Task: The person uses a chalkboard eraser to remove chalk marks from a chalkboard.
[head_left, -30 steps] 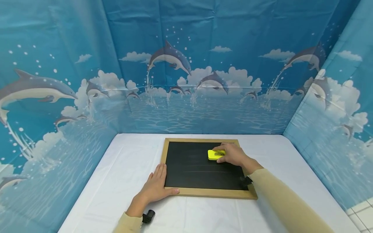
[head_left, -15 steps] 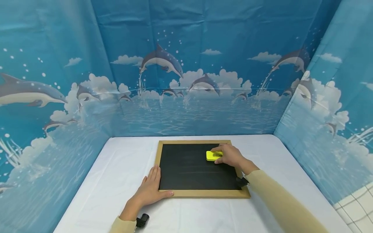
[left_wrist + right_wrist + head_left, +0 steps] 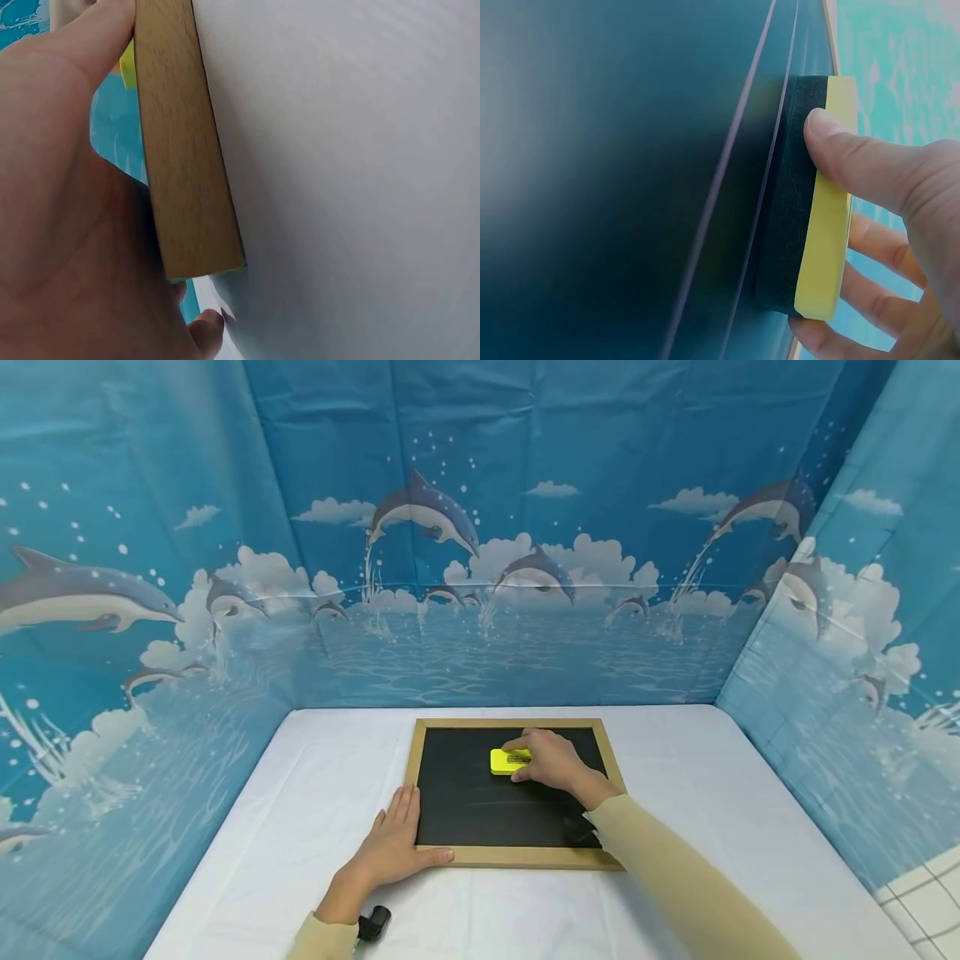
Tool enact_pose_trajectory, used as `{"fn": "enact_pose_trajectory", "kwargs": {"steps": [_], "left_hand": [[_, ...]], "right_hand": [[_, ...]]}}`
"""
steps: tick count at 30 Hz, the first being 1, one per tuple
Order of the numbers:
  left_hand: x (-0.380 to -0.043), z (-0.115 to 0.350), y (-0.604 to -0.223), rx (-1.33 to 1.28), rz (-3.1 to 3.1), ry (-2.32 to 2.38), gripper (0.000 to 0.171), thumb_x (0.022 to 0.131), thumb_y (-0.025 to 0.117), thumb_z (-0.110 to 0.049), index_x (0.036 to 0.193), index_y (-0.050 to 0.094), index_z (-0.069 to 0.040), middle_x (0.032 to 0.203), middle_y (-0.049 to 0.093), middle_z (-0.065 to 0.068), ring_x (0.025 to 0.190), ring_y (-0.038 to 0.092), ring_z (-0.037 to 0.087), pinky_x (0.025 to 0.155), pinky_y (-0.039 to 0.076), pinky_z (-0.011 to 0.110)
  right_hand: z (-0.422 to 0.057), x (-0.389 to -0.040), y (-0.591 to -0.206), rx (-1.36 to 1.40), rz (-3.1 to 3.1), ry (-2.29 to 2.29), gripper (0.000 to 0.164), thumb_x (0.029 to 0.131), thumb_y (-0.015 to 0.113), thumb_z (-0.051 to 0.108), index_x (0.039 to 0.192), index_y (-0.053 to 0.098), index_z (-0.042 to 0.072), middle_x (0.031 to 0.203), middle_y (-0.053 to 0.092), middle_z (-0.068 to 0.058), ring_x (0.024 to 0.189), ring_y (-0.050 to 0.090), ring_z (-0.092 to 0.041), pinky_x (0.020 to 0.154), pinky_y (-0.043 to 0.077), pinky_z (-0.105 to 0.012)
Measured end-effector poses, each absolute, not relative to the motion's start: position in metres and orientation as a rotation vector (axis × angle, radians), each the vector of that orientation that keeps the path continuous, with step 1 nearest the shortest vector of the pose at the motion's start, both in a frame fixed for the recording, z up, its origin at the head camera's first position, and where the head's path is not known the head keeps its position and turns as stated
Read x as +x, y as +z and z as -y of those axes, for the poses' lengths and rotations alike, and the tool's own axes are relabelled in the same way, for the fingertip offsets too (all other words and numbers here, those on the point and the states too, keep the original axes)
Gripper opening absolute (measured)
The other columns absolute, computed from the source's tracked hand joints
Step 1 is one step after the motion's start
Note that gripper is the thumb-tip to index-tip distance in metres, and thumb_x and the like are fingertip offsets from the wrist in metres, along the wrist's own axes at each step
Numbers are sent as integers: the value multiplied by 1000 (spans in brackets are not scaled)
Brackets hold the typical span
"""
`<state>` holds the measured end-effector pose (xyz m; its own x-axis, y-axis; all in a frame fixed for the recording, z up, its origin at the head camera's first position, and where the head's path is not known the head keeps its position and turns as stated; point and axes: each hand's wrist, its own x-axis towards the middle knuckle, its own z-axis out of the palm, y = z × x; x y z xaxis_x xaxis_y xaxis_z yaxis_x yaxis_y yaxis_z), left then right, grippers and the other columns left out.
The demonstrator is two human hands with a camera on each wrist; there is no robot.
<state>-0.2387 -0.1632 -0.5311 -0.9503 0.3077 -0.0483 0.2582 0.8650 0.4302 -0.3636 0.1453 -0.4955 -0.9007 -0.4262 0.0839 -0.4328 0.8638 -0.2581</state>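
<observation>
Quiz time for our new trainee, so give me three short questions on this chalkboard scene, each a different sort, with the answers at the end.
1. Which hand grips the yellow eraser?
2. True or false: the left hand rests at the far right corner of the chalkboard.
3. Fill in the blank: in the right wrist view, the pad under the eraser's yellow back is ____ in colour.

Key:
1. The right hand.
2. False; near left corner.
3. Black.

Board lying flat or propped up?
Flat. The head view shows the blackboard lying face up on the white cloth; in the left wrist view its wooden frame sits against that cloth.
</observation>
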Motion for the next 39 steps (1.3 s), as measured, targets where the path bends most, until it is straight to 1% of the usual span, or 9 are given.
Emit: {"fn": "enact_pose_trajectory", "kwargs": {"steps": [9, 13, 17, 23, 28, 34, 37, 39], "left_hand": [[-242, 165, -533, 434, -2916, 618, 133, 74, 53, -90, 161, 7, 0, 168, 2, 17, 154, 0, 33, 115, 15, 65], [-242, 168, -534, 420, -2920, 613, 132, 74, 54, -89, 161, 8, 0, 168, 3, 17, 154, 1, 33, 115, 16, 65], [-240, 168, -533, 417, -2910, 643, 132, 75, 55, -88, 161, 8, 0, 168, 4, 17, 154, 1, 33, 115, 16, 66], [-242, 165, -533, 426, -2915, 627, 132, 75, 54, -89, 161, 8, -1, 168, 3, 16, 154, 1, 32, 115, 16, 65], [-243, 160, -531, 455, -2903, 657, 130, 77, 57, -85, 161, 8, 0, 168, 4, 17, 154, 1, 32, 115, 15, 65], [-242, 160, -531, 438, -2905, 623, 133, 74, 53, -90, 160, 8, 1, 167, 4, 17, 154, 1, 32, 116, 15, 63], [-240, 162, -530, 434, -2904, 626, 132, 75, 55, -88, 160, 8, 1, 167, 3, 17, 154, 1, 32, 116, 14, 63], [-239, 163, -528, 439, -2903, 656, 130, 76, 59, -84, 160, 9, 2, 167, 4, 19, 154, 2, 34, 116, 14, 65]], "right_hand": [[-104, -367, -499, 740, 2997, 472, 60, 75, 89, 41, 132, 69, 35, 107, 62, 4, 86, 56, -14, 77, 51, -38], [-85, -371, -497, 803, 2992, 489, 61, 77, 89, 41, 133, 68, 33, 111, 62, 2, 89, 58, -16, 78, 52, -40], [-78, -372, -495, 821, 2998, 456, 62, 77, 88, 42, 134, 67, 33, 111, 63, 3, 90, 58, -15, 79, 52, -41], [-87, -373, -496, 827, 3001, 450, 63, 77, 87, 44, 135, 66, 34, 109, 61, 4, 88, 55, -14, 78, 51, -40], [-102, -371, -496, 816, 2990, 434, 61, 77, 88, 44, 134, 67, 35, 107, 60, 5, 86, 55, -14, 75, 50, -39], [-123, -366, -497, 800, 2991, 398, 61, 77, 87, 47, 133, 67, 37, 106, 60, 8, 85, 54, -11, 73, 49, -37], [-136, -365, -497, 765, 2998, 398, 60, 76, 87, 47, 132, 67, 38, 104, 60, 9, 83, 53, -11, 73, 48, -36], [-145, -365, -496, 739, 3003, 398, 60, 75, 88, 46, 131, 68, 39, 104, 60, 9, 83, 53, -11, 73, 49, -37]]}}
